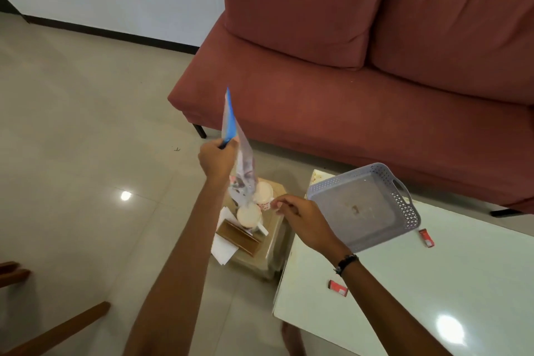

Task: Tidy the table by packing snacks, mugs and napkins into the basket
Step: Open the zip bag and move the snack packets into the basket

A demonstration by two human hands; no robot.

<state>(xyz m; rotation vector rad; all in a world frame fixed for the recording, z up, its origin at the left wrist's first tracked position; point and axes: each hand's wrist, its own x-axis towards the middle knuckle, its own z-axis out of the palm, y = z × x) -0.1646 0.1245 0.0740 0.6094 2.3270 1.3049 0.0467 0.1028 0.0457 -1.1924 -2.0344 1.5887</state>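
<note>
1. Tiled floor (72, 124) and a red sofa (346, 81) form the background; a white table (433, 283) stands at my lower right, with a small low table (277, 243) just beside its left end.
2. My left hand (215, 159) is closed around a snack bag (235, 150), gripping it near the middle. The bag is raised above the low table, with its long axis running steeply up and down, blue end uppermost and clear end hanging towards the mugs.
3. My right hand (300, 220) holds nothing; its fingers are loosely curled and reach towards the handle of a patterned mug (263, 195). Contact cannot be confirmed.
4. A second mug (249, 215) stands just in front of the first, beside white napkins (224, 248) and a brown box (238, 235).
5. The basket (367, 208), grey and empty, rests on the white table to the right of both hands, its left wall close behind my right wrist.
6. Deciding relation: the basket lies rightward of the bag, with my right forearm between them. I judge the left hand must carry the bag across over that arm.
7. Two small red packets (426, 237) (337, 288) lie on the white table, well apart.
</note>
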